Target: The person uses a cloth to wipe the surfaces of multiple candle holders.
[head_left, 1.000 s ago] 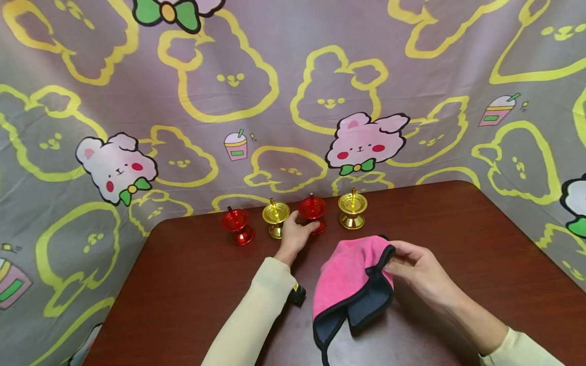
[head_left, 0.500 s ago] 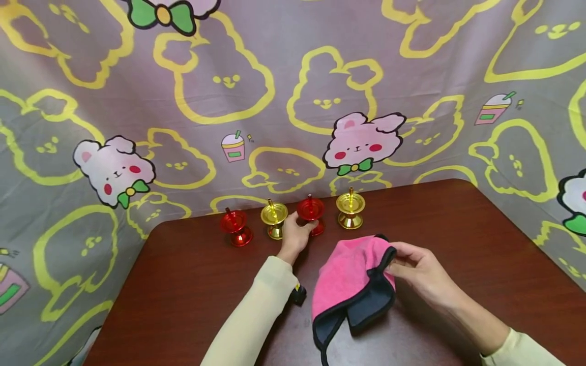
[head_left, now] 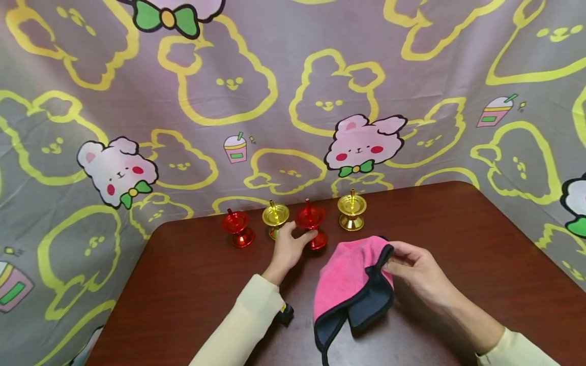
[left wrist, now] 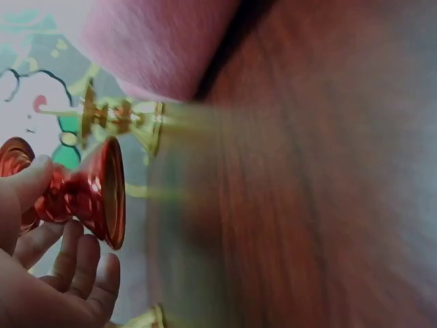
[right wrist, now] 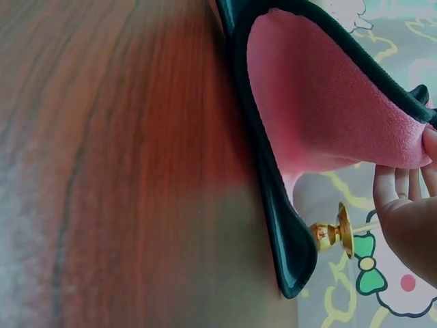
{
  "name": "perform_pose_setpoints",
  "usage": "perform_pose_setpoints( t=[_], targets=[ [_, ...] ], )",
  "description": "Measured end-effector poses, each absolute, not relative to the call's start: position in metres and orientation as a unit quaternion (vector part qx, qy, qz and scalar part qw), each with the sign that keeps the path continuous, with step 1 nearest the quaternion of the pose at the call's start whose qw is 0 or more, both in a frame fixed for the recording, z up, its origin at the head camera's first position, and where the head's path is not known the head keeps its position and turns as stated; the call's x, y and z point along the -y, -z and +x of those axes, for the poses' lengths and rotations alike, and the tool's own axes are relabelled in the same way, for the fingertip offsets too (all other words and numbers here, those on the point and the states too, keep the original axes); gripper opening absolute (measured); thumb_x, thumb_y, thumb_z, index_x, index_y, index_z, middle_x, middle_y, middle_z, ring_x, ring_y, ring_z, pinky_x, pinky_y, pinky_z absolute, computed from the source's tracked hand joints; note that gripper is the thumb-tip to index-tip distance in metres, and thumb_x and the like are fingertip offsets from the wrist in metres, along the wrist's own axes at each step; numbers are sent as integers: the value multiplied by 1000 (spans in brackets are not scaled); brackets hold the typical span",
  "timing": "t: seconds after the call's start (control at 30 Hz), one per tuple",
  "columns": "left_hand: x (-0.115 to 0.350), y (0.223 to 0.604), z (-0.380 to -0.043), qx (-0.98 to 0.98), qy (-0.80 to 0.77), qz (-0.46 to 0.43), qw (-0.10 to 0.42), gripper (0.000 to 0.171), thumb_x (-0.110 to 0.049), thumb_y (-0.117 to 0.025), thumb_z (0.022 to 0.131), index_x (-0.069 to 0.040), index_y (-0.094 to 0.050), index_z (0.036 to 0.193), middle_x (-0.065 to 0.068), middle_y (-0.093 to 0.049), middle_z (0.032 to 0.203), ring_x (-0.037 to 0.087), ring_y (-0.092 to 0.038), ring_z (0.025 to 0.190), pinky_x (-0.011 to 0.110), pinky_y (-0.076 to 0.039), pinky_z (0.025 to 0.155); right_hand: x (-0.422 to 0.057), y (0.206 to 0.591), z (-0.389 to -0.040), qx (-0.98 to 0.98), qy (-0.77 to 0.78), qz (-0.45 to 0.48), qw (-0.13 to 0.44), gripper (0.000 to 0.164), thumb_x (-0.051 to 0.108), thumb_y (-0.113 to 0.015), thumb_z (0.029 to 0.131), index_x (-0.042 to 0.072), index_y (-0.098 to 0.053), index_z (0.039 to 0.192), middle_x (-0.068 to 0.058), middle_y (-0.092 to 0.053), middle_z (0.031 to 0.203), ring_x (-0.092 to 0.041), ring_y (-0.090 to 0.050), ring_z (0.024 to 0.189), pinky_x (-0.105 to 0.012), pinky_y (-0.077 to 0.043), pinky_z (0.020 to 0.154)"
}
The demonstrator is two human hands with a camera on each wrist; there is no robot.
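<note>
Red holder (head_left: 310, 218) nearer, clamped in left grip (head_left: 288, 249), right grip (head_left: 421, 269) on pink cloth (head_left: 348, 277); brown table (head_left: 192, 284), cartoon-print backdrop (head_left: 270, 30).

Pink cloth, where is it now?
In the head view, the pink cloth is right of centre, below the rightmost gold stand, its upper right edge held by the right hand.

The head view looks forward and down over the worktop (head_left: 192, 284); both wrist views, closer and sideways, share the pink cloth (right wrist: 321, 102).
</note>
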State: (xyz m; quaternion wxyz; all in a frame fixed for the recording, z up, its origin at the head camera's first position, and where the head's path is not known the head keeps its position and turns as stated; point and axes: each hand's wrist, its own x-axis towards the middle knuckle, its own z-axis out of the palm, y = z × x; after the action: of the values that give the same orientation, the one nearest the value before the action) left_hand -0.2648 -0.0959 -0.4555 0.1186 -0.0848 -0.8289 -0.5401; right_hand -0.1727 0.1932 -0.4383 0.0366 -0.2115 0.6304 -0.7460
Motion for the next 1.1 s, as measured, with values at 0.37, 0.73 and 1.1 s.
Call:
perform_pose_setpoints(
  t=[0.37,0.73,1.1],
  targets=[
    [120,439,-214,799,584,-139,34,27,-17,-75,92,-6,-73,117,6,-74,109,22,-65,106,39,-50,94,-183,432,-180,-629,750,-202,37,32,-10,-63,93,6,-68,120,-3,-71,106,-14,-68,93,-29,-56,85],
    [121,426,-176,776,600,-186,-63,29,-16,-67,98,-1,-69,123,11,-72,113,19,-65,104,29,-51,91,-168,426,-191,-638,740,-210,35,30,-7,-64,94,4,-68,121,-4,-71,106,-17,-69,91,-30,-58,79],
    [115,428,-165,749,622,-208,-97,30,-11,-63,99,2,-66,126,14,-70,115,16,-64,102,27,-51,92,-149,428,-197,-673,683,-281,29,34,-6,-65,93,-4,-62,127,-8,-70,115,-22,-66,102,-34,-57,82]
  ],
)
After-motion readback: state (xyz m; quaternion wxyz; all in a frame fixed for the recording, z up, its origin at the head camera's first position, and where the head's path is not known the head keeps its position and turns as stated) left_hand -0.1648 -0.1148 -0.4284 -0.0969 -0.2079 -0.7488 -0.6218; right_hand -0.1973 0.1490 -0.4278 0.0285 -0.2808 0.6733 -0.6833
